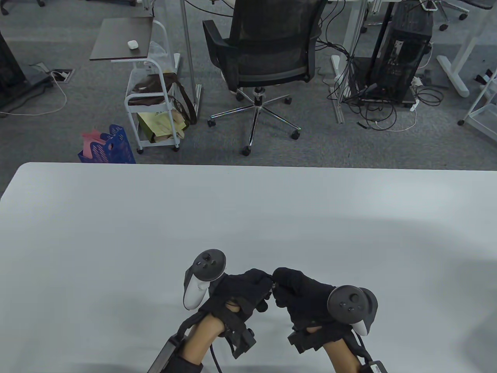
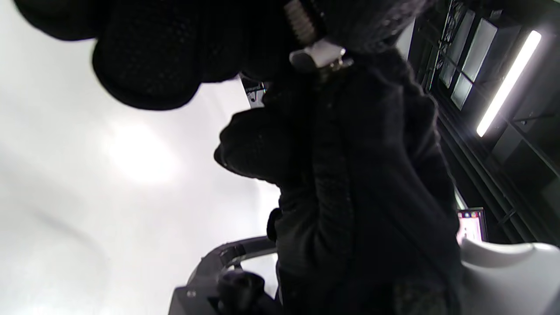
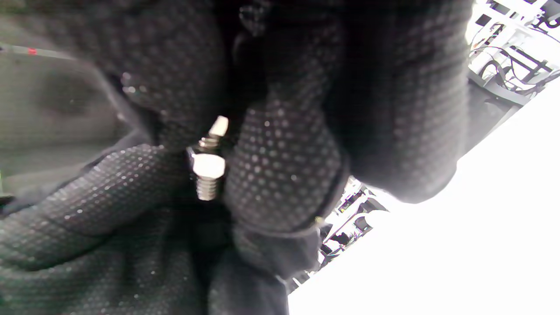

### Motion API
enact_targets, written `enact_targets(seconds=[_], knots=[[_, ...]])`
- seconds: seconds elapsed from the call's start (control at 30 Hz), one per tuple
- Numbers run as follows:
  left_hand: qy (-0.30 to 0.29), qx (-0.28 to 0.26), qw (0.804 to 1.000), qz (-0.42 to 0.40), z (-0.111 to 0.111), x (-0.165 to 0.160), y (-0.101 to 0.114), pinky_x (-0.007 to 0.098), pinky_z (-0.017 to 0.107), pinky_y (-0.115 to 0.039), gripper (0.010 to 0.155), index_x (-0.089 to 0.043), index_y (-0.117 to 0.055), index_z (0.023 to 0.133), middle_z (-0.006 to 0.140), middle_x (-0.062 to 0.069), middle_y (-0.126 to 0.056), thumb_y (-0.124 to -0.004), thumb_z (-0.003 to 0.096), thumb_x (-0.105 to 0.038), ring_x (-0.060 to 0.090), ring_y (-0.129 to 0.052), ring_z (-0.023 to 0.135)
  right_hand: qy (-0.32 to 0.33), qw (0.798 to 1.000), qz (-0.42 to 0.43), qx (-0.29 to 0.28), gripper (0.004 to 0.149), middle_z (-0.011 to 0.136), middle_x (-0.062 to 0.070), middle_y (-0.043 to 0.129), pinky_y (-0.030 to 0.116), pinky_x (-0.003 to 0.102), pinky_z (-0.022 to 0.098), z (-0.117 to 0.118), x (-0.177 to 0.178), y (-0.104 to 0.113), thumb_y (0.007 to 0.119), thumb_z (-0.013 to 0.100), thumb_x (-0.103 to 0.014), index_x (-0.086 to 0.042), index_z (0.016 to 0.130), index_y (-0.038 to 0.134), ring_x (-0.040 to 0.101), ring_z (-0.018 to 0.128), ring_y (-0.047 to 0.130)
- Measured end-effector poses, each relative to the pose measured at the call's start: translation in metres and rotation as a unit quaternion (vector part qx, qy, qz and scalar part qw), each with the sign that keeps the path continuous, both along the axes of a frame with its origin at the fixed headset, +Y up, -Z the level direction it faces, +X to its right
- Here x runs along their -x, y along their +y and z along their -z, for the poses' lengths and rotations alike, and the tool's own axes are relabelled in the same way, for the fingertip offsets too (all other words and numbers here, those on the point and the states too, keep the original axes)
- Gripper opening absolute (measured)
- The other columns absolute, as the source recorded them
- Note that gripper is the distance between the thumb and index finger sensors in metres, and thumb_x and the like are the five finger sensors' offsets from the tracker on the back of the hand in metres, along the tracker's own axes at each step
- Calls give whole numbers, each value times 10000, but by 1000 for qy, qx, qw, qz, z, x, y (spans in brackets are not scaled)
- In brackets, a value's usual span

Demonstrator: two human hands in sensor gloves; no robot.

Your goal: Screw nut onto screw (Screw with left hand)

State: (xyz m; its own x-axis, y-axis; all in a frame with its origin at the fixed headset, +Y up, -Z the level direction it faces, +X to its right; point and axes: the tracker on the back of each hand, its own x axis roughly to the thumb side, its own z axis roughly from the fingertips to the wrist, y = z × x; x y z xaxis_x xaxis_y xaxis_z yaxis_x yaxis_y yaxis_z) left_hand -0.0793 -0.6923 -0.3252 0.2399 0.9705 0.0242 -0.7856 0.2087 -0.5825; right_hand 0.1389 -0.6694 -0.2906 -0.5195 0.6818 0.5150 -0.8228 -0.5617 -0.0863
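Both gloved hands meet low in the middle of the white table (image 1: 155, 233). A small silver screw (image 2: 300, 22) with a hex nut (image 2: 318, 54) threaded on it sits between their fingertips. My left hand (image 1: 264, 283) pinches the screw's threaded shaft. My right hand (image 1: 280, 284) pinches at the nut. In the right wrist view the nut (image 3: 208, 165) sits partway along the screw (image 3: 206, 189), with thread showing on both sides. In the table view only a small glint of the screw (image 1: 273, 286) shows; the gloves hide the rest.
Beyond the table's far edge stand an office chair (image 1: 264, 50), a white trolley (image 1: 151, 105) and a blue crate (image 1: 110, 145) on the floor. A tracker is strapped to each hand (image 1: 204, 276), (image 1: 351, 305).
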Motion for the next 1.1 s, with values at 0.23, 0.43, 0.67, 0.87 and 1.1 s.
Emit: enact_targets(seconds=[0.23, 0.43, 0.67, 0.87, 1.1], knots=[[-19, 17, 999, -34, 0, 3, -2, 615, 530, -640, 663, -72, -570, 994, 895, 271, -695, -678, 460, -449, 425, -865, 613, 1, 1000, 16, 2, 471, 599, 64, 1035, 1036, 371, 263, 0, -1, 2, 938, 318, -321, -154, 753, 869, 138, 283, 1168], [-7, -15, 1000, -3, -1, -1, 4, 630, 486, -662, 560, -23, -708, 891, 806, 280, -785, -706, 447, -365, 438, -901, 532, 0, 1000, 14, 1, 471, 600, 63, 1034, 1035, 372, 262, -1, -2, 2, 936, 317, -320, -154, 753, 869, 139, 281, 1169], [11, -4, 999, -33, -1, 2, 0, 633, 526, -633, 660, -53, -615, 985, 878, 292, -715, -677, 455, -442, 449, -867, 606, -2, 1000, 28, -2, 470, 600, 63, 1035, 1036, 370, 265, -1, -4, 3, 934, 317, -318, -156, 753, 869, 137, 286, 1168], [-16, -29, 999, -3, -2, -2, 7, 630, 492, -659, 555, -32, -712, 881, 807, 275, -781, -707, 446, -375, 435, -898, 538, -4, 1000, 20, -10, 471, 595, 54, 1037, 1035, 369, 263, -1, -4, 4, 926, 313, -327, -160, 750, 872, 134, 279, 1169], [5, -7, 999, -32, -2, 1, 3, 641, 506, -647, 654, -38, -664, 961, 840, 295, -765, -704, 448, -442, 460, -889, 567, 5, 999, 42, 8, 470, 606, 55, 1031, 1033, 371, 273, -1, -3, 1, 925, 317, -321, -163, 756, 865, 137, 293, 1165]])
